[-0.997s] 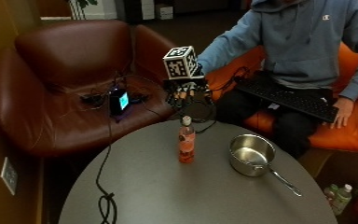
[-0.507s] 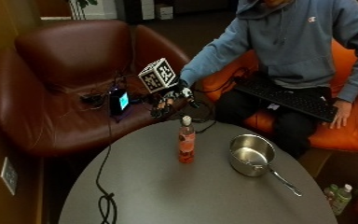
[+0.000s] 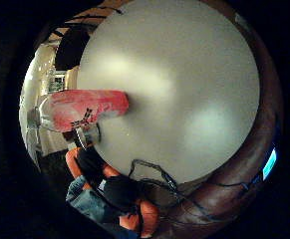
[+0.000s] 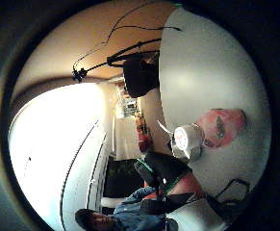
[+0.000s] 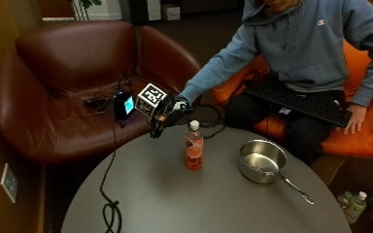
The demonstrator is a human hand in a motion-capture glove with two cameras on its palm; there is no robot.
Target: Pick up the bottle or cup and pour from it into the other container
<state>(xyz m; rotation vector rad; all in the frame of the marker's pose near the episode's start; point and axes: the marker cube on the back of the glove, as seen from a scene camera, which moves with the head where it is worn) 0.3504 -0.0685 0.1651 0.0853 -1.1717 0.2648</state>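
The round grey table (image 5: 174, 204) carried everything that mattered. On it, at about three o'clock from the bottle and clearly apart from it, sat the shiny steel saucepan with its long thin handle (image 5: 262, 160), the handle running out toward five o'clock. The slim clear plastic bottle of pink drink with a white cap (image 5: 194, 145) stood upright near the table's middle, toward the far edge. The black-gloved right hand (image 5: 167, 112) hung in the air at about ten o'clock from the bottle's cap, near it but not touching; its fingers looked loosely curled downward and held nothing.

Both palm views showed the bottle side-on and close, so the palm seemed to face it.

By my judgement the bottle would be light to moderate, as it looked nearly full, with smooth thin walls that could give a little and slip. The sensible hold would be around the mid-body, below the neck, leaving the cap free.
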